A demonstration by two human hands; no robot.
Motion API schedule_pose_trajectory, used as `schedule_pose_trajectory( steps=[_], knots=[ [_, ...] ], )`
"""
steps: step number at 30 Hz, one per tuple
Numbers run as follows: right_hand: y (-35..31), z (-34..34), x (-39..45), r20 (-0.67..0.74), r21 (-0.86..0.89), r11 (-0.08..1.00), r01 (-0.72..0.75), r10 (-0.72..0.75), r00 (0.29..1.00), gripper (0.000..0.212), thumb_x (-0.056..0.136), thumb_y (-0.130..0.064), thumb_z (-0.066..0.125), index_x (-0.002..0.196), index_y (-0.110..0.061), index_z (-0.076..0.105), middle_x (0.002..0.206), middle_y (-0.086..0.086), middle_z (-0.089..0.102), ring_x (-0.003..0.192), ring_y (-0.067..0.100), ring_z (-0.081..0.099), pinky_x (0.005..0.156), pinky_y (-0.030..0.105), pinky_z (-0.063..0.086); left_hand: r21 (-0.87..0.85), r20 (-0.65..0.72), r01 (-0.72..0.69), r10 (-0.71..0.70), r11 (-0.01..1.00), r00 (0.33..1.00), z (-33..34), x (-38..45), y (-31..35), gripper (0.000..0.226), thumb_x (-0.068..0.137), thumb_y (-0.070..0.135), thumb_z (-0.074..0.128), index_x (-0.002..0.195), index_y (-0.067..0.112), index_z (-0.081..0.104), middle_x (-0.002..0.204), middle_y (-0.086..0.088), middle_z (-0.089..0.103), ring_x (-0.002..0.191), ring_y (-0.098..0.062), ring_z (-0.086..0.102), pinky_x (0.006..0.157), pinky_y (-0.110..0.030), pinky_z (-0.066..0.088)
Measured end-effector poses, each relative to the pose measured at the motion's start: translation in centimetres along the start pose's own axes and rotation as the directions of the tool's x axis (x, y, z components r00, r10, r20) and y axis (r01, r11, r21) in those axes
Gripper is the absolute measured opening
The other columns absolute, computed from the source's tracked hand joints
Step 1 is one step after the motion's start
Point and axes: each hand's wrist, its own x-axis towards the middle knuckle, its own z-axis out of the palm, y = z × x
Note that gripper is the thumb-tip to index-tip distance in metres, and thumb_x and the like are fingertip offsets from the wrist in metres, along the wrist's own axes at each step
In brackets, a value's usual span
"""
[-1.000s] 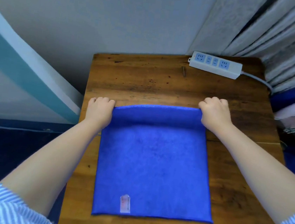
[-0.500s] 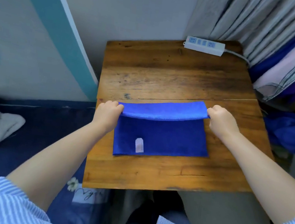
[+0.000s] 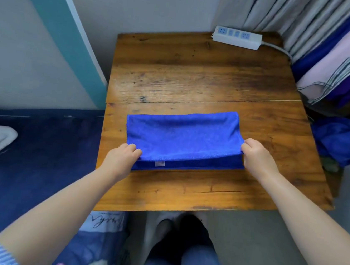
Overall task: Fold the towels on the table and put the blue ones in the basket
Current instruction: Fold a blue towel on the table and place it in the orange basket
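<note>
A blue towel (image 3: 182, 133) lies folded in half across the middle of the wooden table (image 3: 198, 69), its top layer nearly meeting the near edge. A small white label shows under that layer at the left. My left hand (image 3: 121, 159) pinches the towel's near left corner. My right hand (image 3: 256, 157) pinches the near right corner. Off the table's right edge a bundle of crumpled blue cloth (image 3: 338, 142) sits low beside the table; I cannot tell whether a basket holds it.
A white power strip (image 3: 237, 37) lies at the table's far right corner, its cable running right. Curtains and hanging striped cloth (image 3: 342, 53) crowd the right side. A dark blue bed surface (image 3: 25, 159) with a white cloth lies left. My legs are below the table's near edge.
Both hands carried the towel's far edge toward me, folding the flat towel in half. The hands moved from the far corners to the near corners. The view pulled back.
</note>
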Motion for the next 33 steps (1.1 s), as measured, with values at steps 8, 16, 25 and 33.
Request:
schedule_pose_trajectory(
  steps=[8, 16, 25, 33],
  knots=[
    [0.3, 4.1, -2.4, -0.144, 0.104, 0.992, 0.072, -0.056, 0.988, 0.015, 0.060, 0.029, 0.055, 0.060, 0.014, 0.057, 0.070, 0.030, 0.059, 0.071, 0.045, 0.061, 0.049, 0.048, 0.053, 0.020, 0.096, 0.063, -0.065, 0.998, 0.993, 3.5, 0.0, 1.6, 0.030, 0.086, 0.001, 0.048, 0.113, 0.013, 0.043, 0.094, -0.001, 0.038, 0.103, -0.021, 0.046, 0.061, -0.026, 0.035],
    [0.4, 5.4, -2.8, -0.198, 0.089, 0.989, 0.119, -0.100, 0.975, 0.013, 0.059, 0.025, 0.064, 0.059, 0.014, 0.058, 0.069, 0.027, 0.061, 0.068, 0.042, 0.063, 0.049, 0.045, 0.054, -0.016, -0.091, -0.021, 0.019, 1.000, 0.996, 4.2, -0.7, 0.6, 0.030, 0.067, -0.005, 0.068, 0.095, 0.002, 0.060, 0.087, -0.014, 0.059, 0.078, -0.032, 0.057, 0.049, -0.033, 0.041],
    [-2.8, 4.1, -0.4, -0.273, 0.003, 0.987, 0.163, -0.156, 0.949, 0.019, 0.052, 0.007, 0.055, 0.067, 0.006, 0.067, 0.072, 0.021, 0.068, 0.074, 0.040, 0.068, 0.068, 0.048, 0.055, -0.138, -0.345, -0.145, 0.090, 0.980, 0.934, 1.4, 1.3, 1.8, 0.027, 0.066, 0.013, 0.042, 0.067, 0.000, 0.066, 0.068, -0.016, 0.065, 0.058, -0.031, 0.064, 0.044, -0.028, 0.049],
    [-9.4, 7.0, 9.1, 0.082, 0.054, 0.973, 0.223, -0.227, 0.970, 0.048, 0.096, -0.015, 0.032, 0.143, -0.008, 0.023, 0.155, 0.008, 0.015, 0.144, 0.026, 0.009, 0.117, 0.038, 0.004, -0.388, -0.209, 0.072, -0.164, 0.919, 0.964, 1.9, 10.4, 5.7, 0.049, 0.098, 0.025, 0.031, 0.145, 0.012, 0.023, 0.155, -0.007, 0.015, 0.145, -0.022, 0.007, 0.115, -0.038, 0.012]
  ],
)
